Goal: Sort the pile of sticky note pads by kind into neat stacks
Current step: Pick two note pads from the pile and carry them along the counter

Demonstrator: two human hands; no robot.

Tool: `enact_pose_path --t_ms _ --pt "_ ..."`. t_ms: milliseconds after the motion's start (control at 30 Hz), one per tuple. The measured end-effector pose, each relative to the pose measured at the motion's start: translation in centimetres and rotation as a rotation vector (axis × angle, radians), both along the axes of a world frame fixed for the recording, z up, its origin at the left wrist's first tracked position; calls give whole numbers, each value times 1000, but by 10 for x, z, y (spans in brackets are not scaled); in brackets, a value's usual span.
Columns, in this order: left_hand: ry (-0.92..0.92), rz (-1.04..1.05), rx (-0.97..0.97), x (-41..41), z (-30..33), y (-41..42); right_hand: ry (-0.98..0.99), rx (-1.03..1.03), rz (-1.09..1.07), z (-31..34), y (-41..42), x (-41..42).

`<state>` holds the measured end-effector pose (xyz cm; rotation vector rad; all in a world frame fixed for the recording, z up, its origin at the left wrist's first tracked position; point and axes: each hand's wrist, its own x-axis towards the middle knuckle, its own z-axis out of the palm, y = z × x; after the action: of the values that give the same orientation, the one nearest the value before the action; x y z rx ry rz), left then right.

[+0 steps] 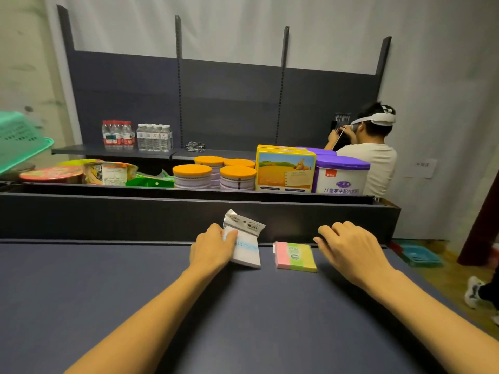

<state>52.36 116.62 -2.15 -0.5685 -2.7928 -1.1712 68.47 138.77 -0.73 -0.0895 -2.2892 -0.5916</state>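
Observation:
A white sticky note pad (247,252) in a clear wrapper with a silvery header lies tilted near the far edge of the dark table (243,319). My left hand (213,248) grips its left side, thumb on top. Just to the right lies a pad with pink, green and yellow stripes (295,256), flat on the table. My right hand (348,247) hovers right of the striped pad, fingers loosely curled toward the table's far edge, holding nothing.
Beyond the table runs a dark shelf with orange-lidded tins (213,172), a yellow box (286,168), a purple-lidded tub (341,175) and bowls of noodles (51,175). Water bottles (136,136) stand farther back. A person (370,155) sits at right. A green basket (19,139) hangs at left.

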Motion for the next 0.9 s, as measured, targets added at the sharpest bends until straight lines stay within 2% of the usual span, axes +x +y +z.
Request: enact_pose_path --t_ms 200,400,667,900 --pt "383 129 -390 9 -1 2 -8 -61 22 -5 16 13" --pt "664 32 -587 20 7 -14 -28 -120 51 -6 4 13" --pt "725 60 -680 33 11 -83 -57 -152 171 7 -61 -26" --pt "786 202 -774 33 1 -198 -137 -198 315 7 -173 -68"
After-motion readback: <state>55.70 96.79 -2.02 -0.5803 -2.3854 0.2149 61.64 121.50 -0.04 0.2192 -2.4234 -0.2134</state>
